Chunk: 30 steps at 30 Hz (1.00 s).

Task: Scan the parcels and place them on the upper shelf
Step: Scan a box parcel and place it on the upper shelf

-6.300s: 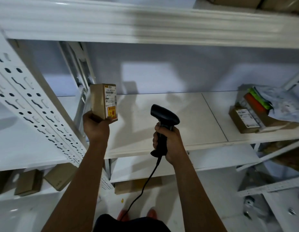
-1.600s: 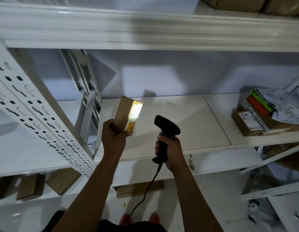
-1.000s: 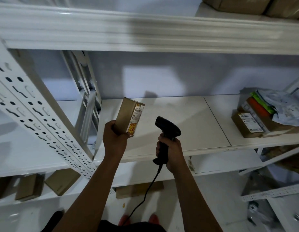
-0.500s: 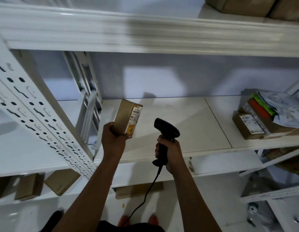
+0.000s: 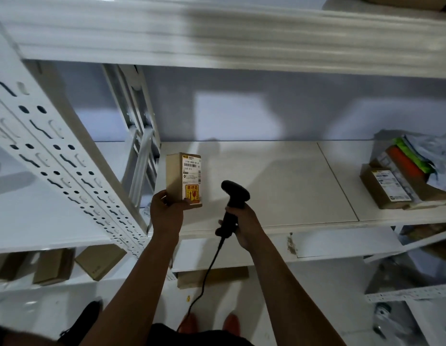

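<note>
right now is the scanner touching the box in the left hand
Apart. The head view shows a strip of white shelf between the scanner and the labelled box that the left hand holds.

Head camera faces forward and down, seemingly close to shelf (image 5: 266,183).

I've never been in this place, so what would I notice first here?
First, the small labelled brown box, held upright by the left hand in the middle. Beside it, the right hand grips a black scanner. A colourful pile of parcels sits far right on the shelf.
</note>
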Available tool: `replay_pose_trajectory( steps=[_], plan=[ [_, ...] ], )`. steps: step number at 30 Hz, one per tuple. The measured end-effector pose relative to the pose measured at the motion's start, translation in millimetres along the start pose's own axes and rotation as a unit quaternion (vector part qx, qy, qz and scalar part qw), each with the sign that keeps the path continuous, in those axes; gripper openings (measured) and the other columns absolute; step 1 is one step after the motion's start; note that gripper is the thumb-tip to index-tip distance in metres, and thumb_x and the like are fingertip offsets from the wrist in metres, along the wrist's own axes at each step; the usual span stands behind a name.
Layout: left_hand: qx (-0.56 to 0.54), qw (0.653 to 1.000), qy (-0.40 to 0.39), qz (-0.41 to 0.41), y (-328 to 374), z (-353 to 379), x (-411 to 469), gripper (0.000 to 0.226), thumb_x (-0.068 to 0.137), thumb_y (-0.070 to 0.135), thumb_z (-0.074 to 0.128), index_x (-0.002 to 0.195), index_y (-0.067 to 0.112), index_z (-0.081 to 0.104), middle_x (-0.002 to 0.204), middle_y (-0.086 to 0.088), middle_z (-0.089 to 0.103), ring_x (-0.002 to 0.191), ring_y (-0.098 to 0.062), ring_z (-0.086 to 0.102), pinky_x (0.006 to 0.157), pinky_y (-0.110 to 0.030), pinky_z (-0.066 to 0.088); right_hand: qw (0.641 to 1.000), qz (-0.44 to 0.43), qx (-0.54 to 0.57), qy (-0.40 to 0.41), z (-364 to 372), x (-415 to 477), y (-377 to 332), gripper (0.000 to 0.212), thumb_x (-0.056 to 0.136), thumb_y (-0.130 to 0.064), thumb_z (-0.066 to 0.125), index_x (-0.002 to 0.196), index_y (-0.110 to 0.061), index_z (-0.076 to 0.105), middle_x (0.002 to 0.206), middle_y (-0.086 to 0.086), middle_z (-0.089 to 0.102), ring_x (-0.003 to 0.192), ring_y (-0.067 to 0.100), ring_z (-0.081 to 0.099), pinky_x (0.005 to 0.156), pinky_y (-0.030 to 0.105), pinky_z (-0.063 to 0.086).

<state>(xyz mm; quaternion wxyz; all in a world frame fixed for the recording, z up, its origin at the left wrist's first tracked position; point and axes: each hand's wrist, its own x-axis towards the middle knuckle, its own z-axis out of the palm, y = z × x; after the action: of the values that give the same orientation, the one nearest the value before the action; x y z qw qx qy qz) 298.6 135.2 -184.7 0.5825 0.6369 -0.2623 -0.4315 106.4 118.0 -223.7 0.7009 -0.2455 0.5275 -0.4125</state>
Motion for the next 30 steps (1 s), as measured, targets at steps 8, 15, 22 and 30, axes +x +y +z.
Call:
replay_pose_trajectory(
  steps=[8, 15, 22, 30],
  plan=[
    [-0.005, 0.999, -0.008, -0.035, -19, -29, 18, 0.030, 0.081, 0.010, 0.083, 0.108, 0.003, 0.073, 0.107, -0.013, 0.076, 0.094, -0.023, 0.072, 0.082, -0.027, 0.052, 0.984, 0.008, -0.147, 0.101, 27, 63, 16, 0.024, 0.085, -0.006, 0.078, 0.105, -0.004, 0.066, 0.109, 0.017, 0.070, 0.103, 0.035, 0.068, 0.097, 0.051, 0.056],
    [0.022, 0.997, -0.054, -0.056, -28, -38, 24, 0.052, 0.072, 0.040, 0.087, 0.114, 0.015, 0.072, 0.106, -0.001, 0.078, 0.107, -0.021, 0.072, 0.101, -0.045, 0.054, 0.932, -0.063, -0.327, 0.143, 34, 93, 12, 0.020, 0.087, -0.024, 0.078, 0.087, -0.010, 0.064, 0.091, 0.006, 0.067, 0.089, 0.022, 0.064, 0.069, 0.025, 0.045],
    [0.010, 0.992, -0.118, -0.047, -17, -15, 31, 0.028, 0.083, 0.028, 0.083, 0.105, 0.012, 0.074, 0.103, -0.007, 0.079, 0.107, -0.031, 0.072, 0.099, -0.046, 0.055, 0.889, -0.158, -0.311, 0.296, 27, 80, 19, 0.028, 0.091, -0.027, 0.074, 0.114, -0.013, 0.065, 0.110, 0.006, 0.066, 0.109, 0.027, 0.063, 0.088, 0.030, 0.051],
    [0.037, 0.974, -0.222, -0.024, 0, 55, 18, 0.024, 0.091, 0.027, 0.076, 0.115, 0.022, 0.075, 0.105, 0.003, 0.079, 0.099, -0.013, 0.074, 0.089, -0.029, 0.059, 0.992, -0.121, -0.042, 0.000, 9, 13, -56, 0.035, 0.100, -0.029, 0.060, 0.134, -0.019, 0.061, 0.119, 0.010, 0.074, 0.108, 0.033, 0.071, 0.087, 0.046, 0.061]
  ],
)
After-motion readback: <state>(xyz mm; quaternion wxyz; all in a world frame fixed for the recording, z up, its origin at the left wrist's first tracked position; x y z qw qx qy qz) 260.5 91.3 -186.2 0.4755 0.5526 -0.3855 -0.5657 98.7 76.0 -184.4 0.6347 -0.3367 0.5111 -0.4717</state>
